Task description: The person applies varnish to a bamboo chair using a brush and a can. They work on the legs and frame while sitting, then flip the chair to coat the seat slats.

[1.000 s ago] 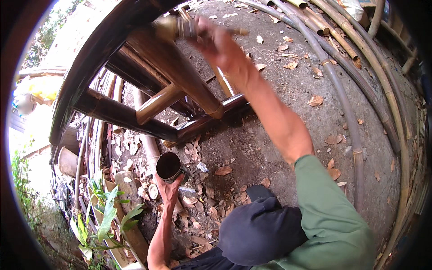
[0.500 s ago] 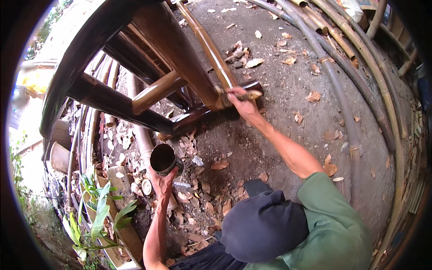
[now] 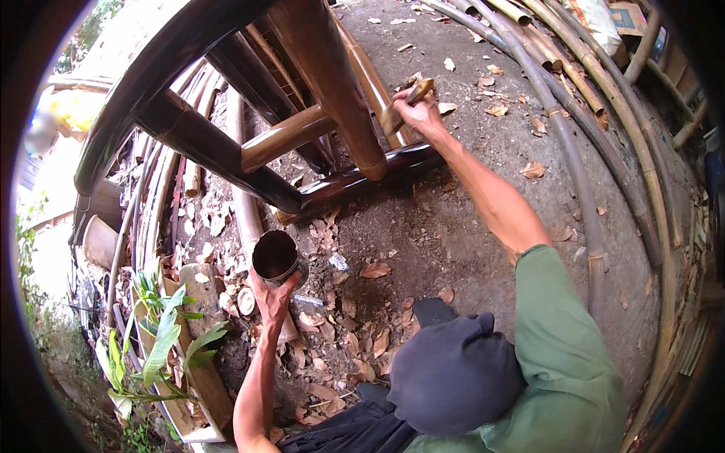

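Note:
A bamboo furniture frame with glossy dark poles (image 3: 226,155) and browner ones stands tilted in front of me. My right hand (image 3: 423,115) grips a paintbrush (image 3: 420,91) by its wooden handle. Its bristles are at the side of a lighter brown bamboo pole (image 3: 365,66), above the dark bottom rail (image 3: 343,185). Lower down, my left hand (image 3: 272,297) is wrapped around an open tin can (image 3: 275,257), holding it upright below the frame. The can's inside looks dark, and I cannot see how full it is.
Long bamboo poles (image 3: 563,140) curve along the right side, with more stacked at the left. Dry leaves (image 3: 375,270) are scattered over the dirt ground (image 3: 483,302). A green leafy plant (image 3: 162,347) and a pale bucket (image 3: 100,240) stand at the left.
My right hand has moved up with the paintbrush, from the joint at the bottom rail to higher along the lighter pole. The left hand still holds the can. The view has shifted slightly.

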Demonstrator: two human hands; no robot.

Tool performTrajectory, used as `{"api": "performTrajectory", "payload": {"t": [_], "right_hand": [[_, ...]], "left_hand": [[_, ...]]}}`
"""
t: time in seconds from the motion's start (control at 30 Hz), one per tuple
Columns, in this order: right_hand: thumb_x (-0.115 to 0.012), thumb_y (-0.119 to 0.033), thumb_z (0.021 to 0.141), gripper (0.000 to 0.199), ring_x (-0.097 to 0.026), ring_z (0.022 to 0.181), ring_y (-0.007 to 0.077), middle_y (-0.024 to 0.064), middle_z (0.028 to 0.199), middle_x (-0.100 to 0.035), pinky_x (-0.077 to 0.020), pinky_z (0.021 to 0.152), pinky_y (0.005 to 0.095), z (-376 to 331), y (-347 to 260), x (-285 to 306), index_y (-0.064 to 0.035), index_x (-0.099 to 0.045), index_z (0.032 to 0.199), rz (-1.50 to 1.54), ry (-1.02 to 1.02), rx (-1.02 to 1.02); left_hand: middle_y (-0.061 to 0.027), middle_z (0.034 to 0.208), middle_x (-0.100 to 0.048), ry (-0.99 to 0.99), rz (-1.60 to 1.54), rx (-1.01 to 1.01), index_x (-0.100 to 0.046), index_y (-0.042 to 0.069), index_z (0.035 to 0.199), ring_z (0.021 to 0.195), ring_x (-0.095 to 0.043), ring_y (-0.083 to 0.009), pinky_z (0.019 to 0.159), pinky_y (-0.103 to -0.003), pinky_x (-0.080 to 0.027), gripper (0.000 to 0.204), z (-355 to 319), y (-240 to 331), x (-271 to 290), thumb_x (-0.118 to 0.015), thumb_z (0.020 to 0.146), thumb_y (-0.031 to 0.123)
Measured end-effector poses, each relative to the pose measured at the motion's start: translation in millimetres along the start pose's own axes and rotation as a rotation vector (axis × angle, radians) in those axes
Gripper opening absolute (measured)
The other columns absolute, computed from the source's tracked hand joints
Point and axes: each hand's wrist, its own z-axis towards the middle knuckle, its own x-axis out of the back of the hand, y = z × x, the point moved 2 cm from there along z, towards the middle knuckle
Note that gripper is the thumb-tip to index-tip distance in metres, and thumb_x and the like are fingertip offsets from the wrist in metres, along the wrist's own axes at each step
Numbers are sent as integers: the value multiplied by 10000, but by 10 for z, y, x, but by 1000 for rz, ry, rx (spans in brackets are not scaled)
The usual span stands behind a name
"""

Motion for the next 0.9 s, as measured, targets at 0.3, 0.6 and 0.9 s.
{"api": "performTrajectory", "payload": {"t": [0.3,0.6,0.9], "right_hand": [[-590,-267,830,266,-714,871,289,144,936,-737,-549,793,451,-20,127,479,-111,-732,992,-632,-149,-141],[-678,-270,842,235,-663,776,160,38,851,-697,-568,678,326,-324,-107,192,-95,-718,994,186,-97,-419],[-669,-105,894,188,-667,963,270,155,1030,-644,-596,916,398,190,-1642,174,-31,-606,1055,1383,20,-365]], "left_hand": [[-164,1260,-536,11,-12,66,-418,30,1365,1142,-557,-314,988,-435,-446,861,-76,-50,151,-860,689,331],[-175,1248,-542,5,16,24,-441,18,1356,1144,-552,-318,981,-438,-452,855,-40,50,31,-854,689,355],[-181,1253,-553,-5,-22,1,-444,20,1367,1145,-566,-315,991,-426,-451,855,-45,45,74,-856,689,339]]}}
